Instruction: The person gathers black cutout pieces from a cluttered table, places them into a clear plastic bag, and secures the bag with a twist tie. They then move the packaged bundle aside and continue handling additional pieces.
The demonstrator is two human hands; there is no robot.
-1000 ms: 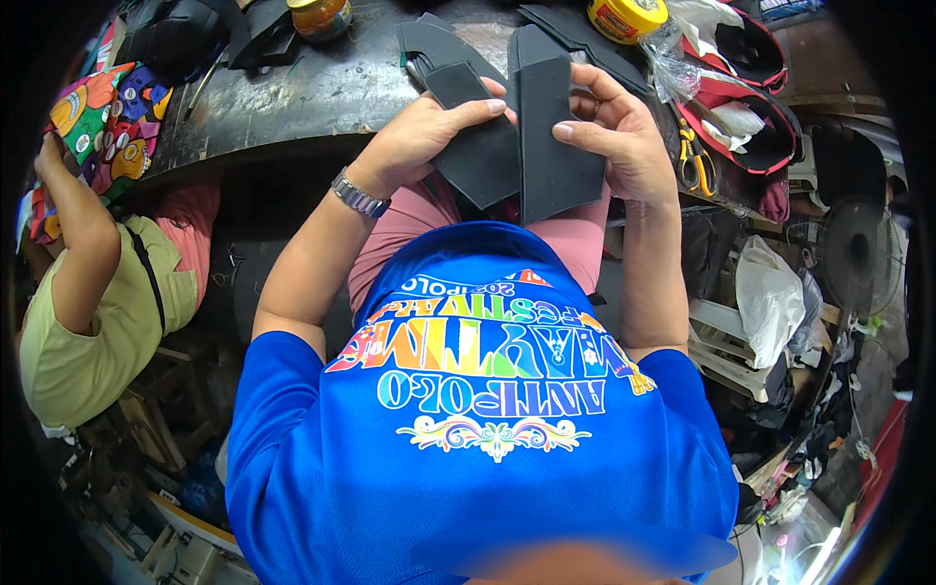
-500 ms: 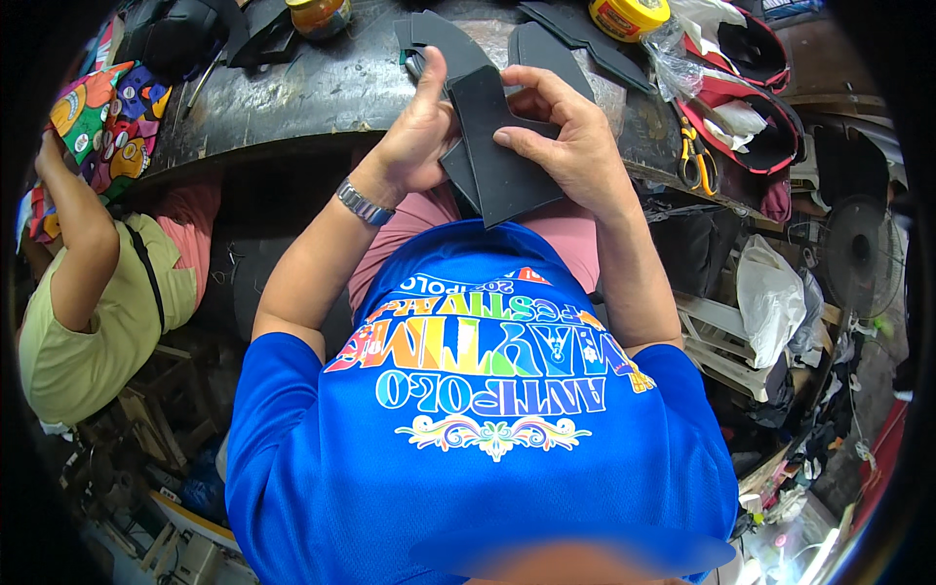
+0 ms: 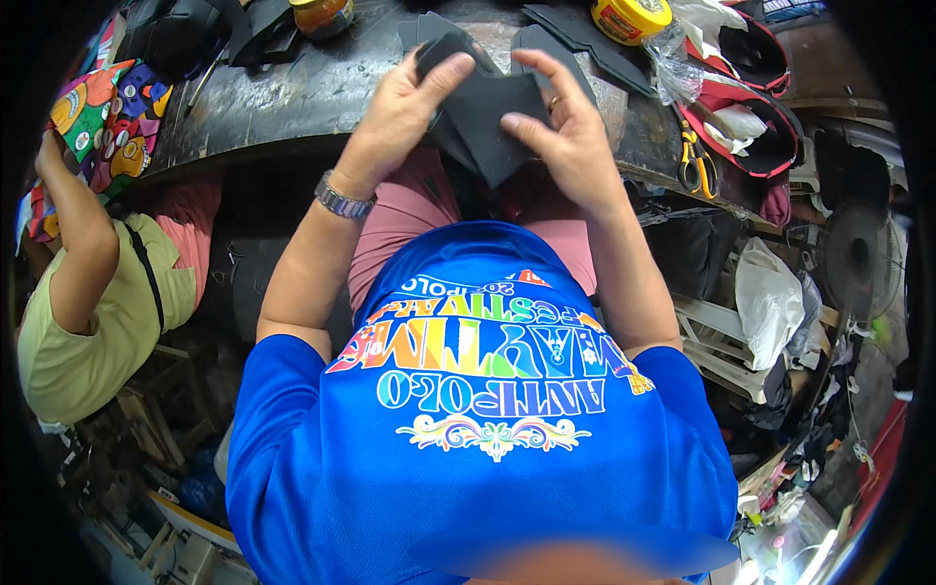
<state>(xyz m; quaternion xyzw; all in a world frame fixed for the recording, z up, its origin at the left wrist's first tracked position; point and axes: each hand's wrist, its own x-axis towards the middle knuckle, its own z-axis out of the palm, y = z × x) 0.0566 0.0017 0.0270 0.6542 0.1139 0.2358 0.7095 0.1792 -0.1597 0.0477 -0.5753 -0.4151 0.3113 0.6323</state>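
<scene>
Dark, flat cut pieces of sheet material (image 3: pixel 495 115) are held between my two hands, over the near edge of the worktable. My left hand (image 3: pixel 414 102), with a metal watch on the wrist, grips their left side, thumb on top. At the right side, my right hand (image 3: pixel 570 127) pinches them with its thumb on the upper face and its fingers behind. The pieces overlap, and their lower corners point toward my lap. Behind my hands, more dark cut pieces (image 3: pixel 546 54) lie on the table, partly hidden.
The dark worktable (image 3: pixel 273 97) has a worn top. Yellow-handled scissors (image 3: pixel 696 164) hang at its right edge, near red-and-black shoe-like items (image 3: pixel 751 117). A yellow tub (image 3: pixel 632 18) and a jar (image 3: pixel 322 15) stand at the back. On the left a person in a light-green shirt (image 3: pixel 93 322) handles colourful fabric.
Both hands have moved slightly up and away from my body with the dark pieces. My left thumb, raised before, now lies on them, and the pieces have turned and look bent.
</scene>
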